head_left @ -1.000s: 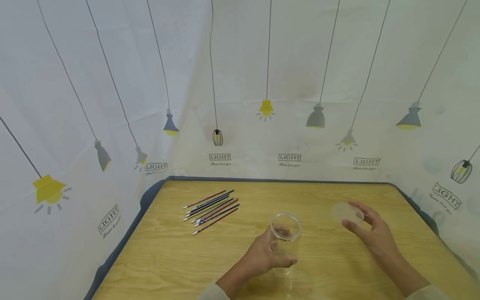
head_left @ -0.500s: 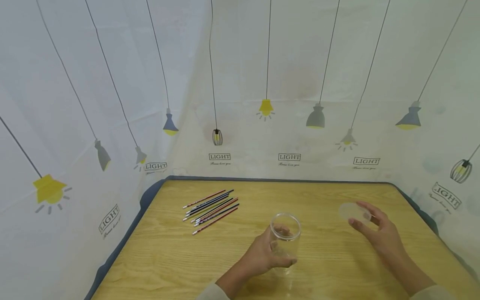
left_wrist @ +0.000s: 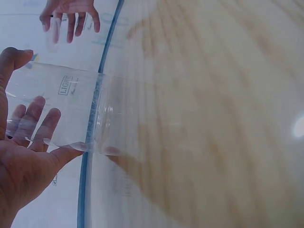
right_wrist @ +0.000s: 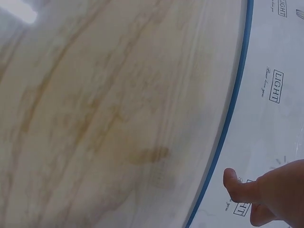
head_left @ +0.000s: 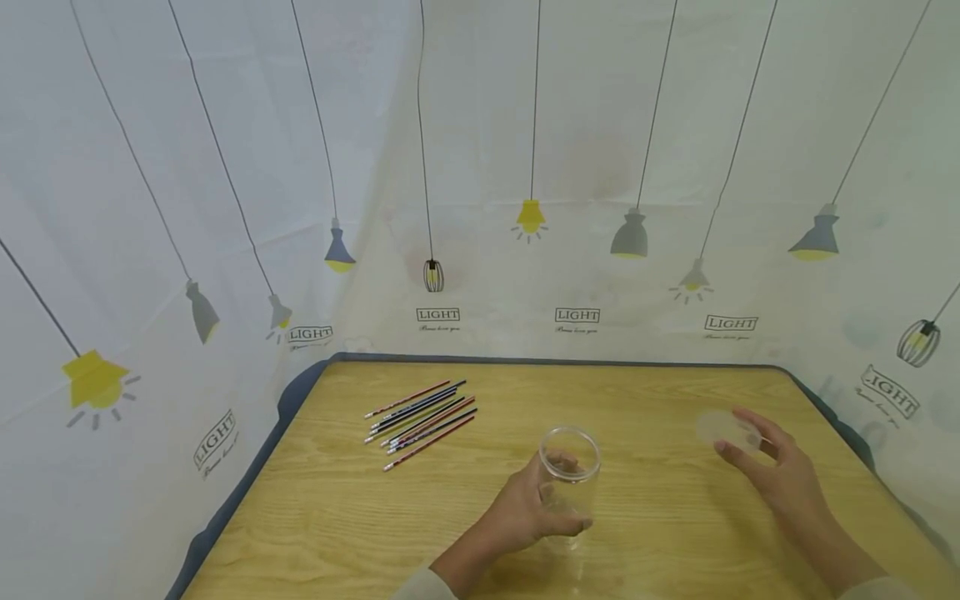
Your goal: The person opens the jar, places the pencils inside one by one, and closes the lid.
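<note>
A clear plastic jar [head_left: 576,490] stands upright near the front middle of the table in the head view, its round mouth uncovered. My left hand [head_left: 519,510] grips its side, fingers behind and thumb across the front; through the see-through wall [left_wrist: 57,85] the fingers show in the left wrist view. To the right, above the table, my right hand [head_left: 791,479] pinches a round translucent lid [head_left: 718,427] by its edge between thumb and fingers. In the right wrist view only part of the right hand [right_wrist: 273,192] appears, and the lid is out of sight.
Several red and dark blue pencils [head_left: 427,423] with white ends lie side by side at the table's back left. The wooden table [head_left: 322,525] has a dark blue edge [head_left: 555,361], and a pale cloth printed with lamps [head_left: 480,167] hangs around it.
My right hand has shifted right with the lid, farther from the jar. The left hand and jar stay put, and the pencils lie as before.
</note>
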A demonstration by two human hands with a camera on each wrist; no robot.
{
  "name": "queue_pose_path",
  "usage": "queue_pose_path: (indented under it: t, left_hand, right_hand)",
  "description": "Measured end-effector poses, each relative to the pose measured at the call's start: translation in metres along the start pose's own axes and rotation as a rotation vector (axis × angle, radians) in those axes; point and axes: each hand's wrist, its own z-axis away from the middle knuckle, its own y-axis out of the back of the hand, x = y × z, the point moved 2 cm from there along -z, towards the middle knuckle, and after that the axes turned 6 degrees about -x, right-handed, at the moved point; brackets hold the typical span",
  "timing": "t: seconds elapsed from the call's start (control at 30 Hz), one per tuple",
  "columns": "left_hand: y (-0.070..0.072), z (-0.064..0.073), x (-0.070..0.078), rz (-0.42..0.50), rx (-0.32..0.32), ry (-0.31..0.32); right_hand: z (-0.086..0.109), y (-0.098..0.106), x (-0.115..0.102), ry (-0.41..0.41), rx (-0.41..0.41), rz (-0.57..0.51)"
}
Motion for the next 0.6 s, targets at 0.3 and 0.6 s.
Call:
queue_pose_path:
  t: [0.3, 0.6]
  left_hand:
    - [0.000, -0.001, -0.003, 0.021, 0.000, 0.015]
    - [-0.001, -0.002, -0.004, 0.020, 0.010, 0.029]
  right_hand:
    - [0.001, 0.004, 0.010, -0.036, -0.005, 0.018]
    - [-0.001, 0.011, 0.019, -0.071, -0.025, 0.043]
